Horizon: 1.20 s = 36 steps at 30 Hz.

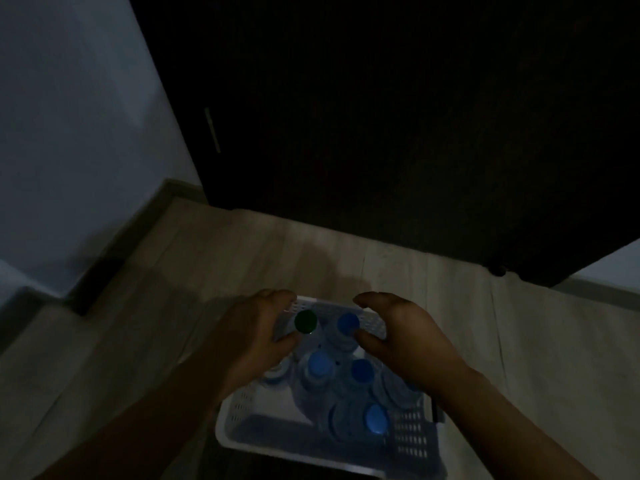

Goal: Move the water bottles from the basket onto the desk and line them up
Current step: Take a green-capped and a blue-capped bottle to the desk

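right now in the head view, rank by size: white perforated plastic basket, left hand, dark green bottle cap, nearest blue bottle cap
1. white perforated plastic basket
2. left hand
3. dark green bottle cap and nearest blue bottle cap: alike; blue sits nearer the camera, so unranked

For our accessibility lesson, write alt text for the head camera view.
The left hand and right hand reach over a white basket of water bottles on a pale floor, curving toward a green cap and a blue cap; lighting is dim.
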{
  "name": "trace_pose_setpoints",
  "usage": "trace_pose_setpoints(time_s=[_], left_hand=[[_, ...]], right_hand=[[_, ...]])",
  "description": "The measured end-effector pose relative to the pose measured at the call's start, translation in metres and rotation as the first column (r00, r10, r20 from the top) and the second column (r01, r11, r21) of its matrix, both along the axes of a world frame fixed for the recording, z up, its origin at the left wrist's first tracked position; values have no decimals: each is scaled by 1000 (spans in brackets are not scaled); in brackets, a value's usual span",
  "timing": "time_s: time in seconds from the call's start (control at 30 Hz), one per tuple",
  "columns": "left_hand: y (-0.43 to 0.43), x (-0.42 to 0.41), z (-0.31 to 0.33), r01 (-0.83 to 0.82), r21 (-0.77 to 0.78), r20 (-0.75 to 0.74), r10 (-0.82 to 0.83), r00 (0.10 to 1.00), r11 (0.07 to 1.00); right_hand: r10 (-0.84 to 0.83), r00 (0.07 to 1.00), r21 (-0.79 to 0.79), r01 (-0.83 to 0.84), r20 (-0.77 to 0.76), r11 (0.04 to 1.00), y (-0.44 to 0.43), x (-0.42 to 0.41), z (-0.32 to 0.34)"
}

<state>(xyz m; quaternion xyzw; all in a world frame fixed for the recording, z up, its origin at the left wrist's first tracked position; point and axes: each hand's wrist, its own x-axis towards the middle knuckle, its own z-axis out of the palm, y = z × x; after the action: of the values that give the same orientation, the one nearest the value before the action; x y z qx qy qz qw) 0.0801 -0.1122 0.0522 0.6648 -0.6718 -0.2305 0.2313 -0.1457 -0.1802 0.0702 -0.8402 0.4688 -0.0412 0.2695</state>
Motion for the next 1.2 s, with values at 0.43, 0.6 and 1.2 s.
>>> trace_pose_setpoints(time_s=[0.43,0.6,1.2], left_hand=[[-4,-6,-38,18,29,-2,-18,1000,999],[0,-6,-47,9,22,-20,-9,1000,1000],[-18,-12,-60,-19,-12,-180,17,984,1000]], right_hand=[[63,997,-148,-55,52,987,3,-17,-51],[35,997,-161,-25,62,987,8,-21,-59],[-17,984,-18,21,177,1000,-10,1,-78]])
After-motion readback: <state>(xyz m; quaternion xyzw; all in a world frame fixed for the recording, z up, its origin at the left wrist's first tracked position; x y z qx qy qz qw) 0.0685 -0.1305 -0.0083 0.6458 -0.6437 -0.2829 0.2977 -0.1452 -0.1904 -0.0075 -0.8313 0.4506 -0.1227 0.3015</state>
